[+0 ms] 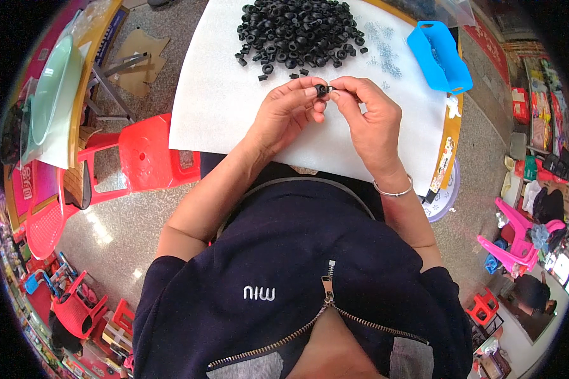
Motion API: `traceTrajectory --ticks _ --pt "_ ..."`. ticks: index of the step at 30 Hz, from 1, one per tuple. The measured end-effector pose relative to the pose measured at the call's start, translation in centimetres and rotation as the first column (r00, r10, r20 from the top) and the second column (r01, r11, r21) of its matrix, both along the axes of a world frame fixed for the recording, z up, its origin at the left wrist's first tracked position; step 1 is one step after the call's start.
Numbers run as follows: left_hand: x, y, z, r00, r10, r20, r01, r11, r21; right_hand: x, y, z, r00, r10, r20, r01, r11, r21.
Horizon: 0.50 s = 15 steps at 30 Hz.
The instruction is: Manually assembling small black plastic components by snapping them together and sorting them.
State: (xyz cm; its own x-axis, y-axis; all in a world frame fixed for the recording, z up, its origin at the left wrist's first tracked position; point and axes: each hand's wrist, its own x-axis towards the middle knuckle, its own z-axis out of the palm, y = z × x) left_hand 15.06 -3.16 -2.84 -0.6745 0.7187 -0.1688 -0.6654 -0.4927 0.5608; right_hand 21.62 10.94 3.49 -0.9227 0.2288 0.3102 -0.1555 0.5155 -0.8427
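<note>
Above the white-covered table [215, 95] my two hands meet at their fingertips. My left hand [284, 114] pinches a small round black plastic part [322, 90] between thumb and forefinger. Close against it, my right hand [371, 117] has thumb and forefinger pressed together on a small thin piece [334, 91], too tiny to name. Beyond the hands lies a heap of black plastic parts [300, 35], some round, some short and tubular. Tiny bluish-grey bits [385, 54] are scattered to its right; their exact shape is too small to make out.
At the table's far right stands a blue plastic basket [446, 79] with small bits inside. Left of the table are a red plastic stool [146, 155] and a second table carrying a pale green basin [49, 88]. A pink stool [518, 243] stands at the right.
</note>
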Motion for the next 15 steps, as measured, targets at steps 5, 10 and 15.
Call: traceTrajectory --ticks 5,10,15 --pt "0.07 0.07 0.02 1.0 0.005 -0.019 -0.006 0.999 -0.038 -0.25 0.0 -0.28 0.999 0.009 -0.04 -0.007 0.999 0.037" --pt "0.31 0.29 0.33 0.999 0.039 -0.023 -0.041 0.997 -0.071 -0.28 0.42 -0.42 0.998 0.041 -0.043 -0.037 0.995 0.096" --pt "0.56 0.61 0.32 0.995 0.072 -0.074 -0.08 0.991 -0.105 -0.25 0.71 -0.18 0.996 0.073 -0.045 -0.063 0.979 0.193"
